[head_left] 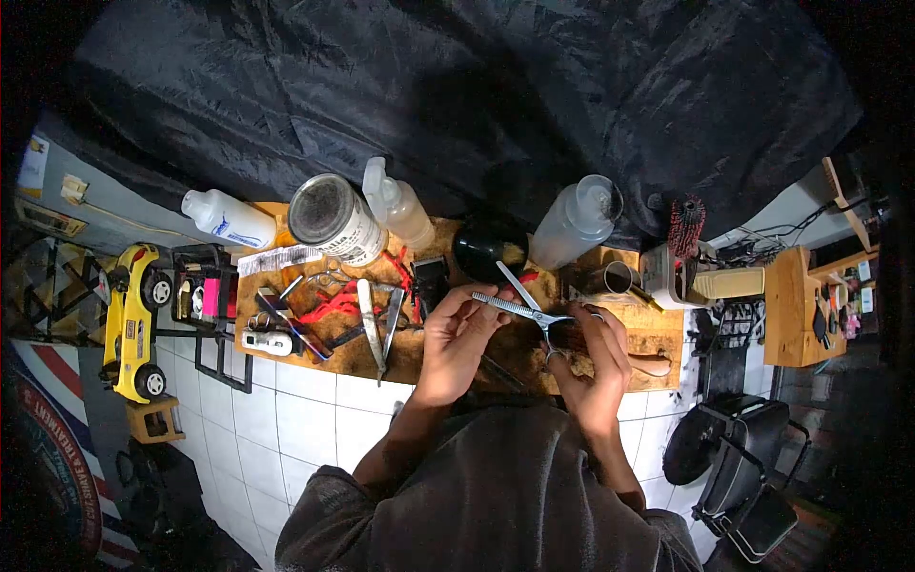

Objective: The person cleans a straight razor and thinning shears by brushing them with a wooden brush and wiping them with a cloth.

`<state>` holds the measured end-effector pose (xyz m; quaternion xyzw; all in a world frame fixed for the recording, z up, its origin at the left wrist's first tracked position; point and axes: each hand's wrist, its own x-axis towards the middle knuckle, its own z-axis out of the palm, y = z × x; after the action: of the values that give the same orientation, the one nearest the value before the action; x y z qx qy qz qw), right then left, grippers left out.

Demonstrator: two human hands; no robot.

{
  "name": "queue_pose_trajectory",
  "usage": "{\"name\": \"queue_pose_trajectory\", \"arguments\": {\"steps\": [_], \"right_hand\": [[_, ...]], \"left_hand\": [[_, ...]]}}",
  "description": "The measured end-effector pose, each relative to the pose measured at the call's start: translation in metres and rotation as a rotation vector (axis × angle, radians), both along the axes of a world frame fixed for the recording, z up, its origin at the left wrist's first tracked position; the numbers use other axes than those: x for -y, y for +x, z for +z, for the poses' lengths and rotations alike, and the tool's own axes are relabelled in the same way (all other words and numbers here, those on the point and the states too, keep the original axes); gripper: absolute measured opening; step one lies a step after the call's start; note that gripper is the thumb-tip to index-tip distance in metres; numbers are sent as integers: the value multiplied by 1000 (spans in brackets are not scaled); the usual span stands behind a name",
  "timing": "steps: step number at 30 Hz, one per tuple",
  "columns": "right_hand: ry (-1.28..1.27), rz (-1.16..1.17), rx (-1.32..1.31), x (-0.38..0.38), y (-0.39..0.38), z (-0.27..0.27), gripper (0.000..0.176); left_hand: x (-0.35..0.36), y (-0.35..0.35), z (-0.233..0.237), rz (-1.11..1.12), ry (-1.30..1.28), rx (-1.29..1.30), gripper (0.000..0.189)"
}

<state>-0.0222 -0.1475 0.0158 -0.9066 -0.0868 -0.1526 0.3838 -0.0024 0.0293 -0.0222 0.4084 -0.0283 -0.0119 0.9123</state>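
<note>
I think I am checking the thinning shears [522,310] over the table [660,332], right hand [596,367] gripping the handles, left hand [456,338] pinching the blades; the next move needs fingers clear of the edges

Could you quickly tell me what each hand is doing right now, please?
Left hand: closed, pinching the blade end of the scissors.
Right hand: closed, gripping the scissors at the handles.

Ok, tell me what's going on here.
A person holds a pair of scissors over a cluttered wooden shelf. The right hand grips the handles with the blades open, and the left hand pinches the toothed blade near its tip. A spray bottle and a can stand behind.
</note>
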Motion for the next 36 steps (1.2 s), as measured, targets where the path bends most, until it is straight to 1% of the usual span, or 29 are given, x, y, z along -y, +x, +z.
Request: {"name": "queue_pose_trajectory", "arguments": {"steps": [2,4,5,7,11,13,17,19,20,22,28,31,36], "right_hand": [[1,2,-6,0,-1,1,60],[1,3,-11,0,-1,1,60],[2,3,-13,1,-1,1,60],[4,3,-17,0,-2,1,60],[15,2,-24,0,-2,2,60],[18,-2,-26,0,-2,2,60],[23,1,-48,0,-2,2,59],[20,4,-43,0,-2,1,59],[20,-1,-48,1,-3,0,59],[21,-7,-53,0,-2,-1,58],[28,4,-30,-1,-1,-3,59],[17,7,-26,-1,-1,0,59],[38,6,-44,-1,-1,1,59]], "left_hand": [[0,-1,1,2,-2,-13,21],[3,-1,5,1,-78,-10,21],[4,-1,4,0,-77,-11,21],[4,-1,1,-31,-110,32,21],[5,-2,-5,-60,-18,55,22],[8,-5,-5,-47,32,15,24],[11,-2,-8,-46,19,37,25],[13,-1,-5,29,-30,30,25],[14,-1,-6,27,-30,28,25],[14,-1,-9,55,-109,66,24],[17,-2,-5,59,-180,37,22],[19,0,-10,74,-198,62,20],[13,0,-11,61,-145,38,20]]}}
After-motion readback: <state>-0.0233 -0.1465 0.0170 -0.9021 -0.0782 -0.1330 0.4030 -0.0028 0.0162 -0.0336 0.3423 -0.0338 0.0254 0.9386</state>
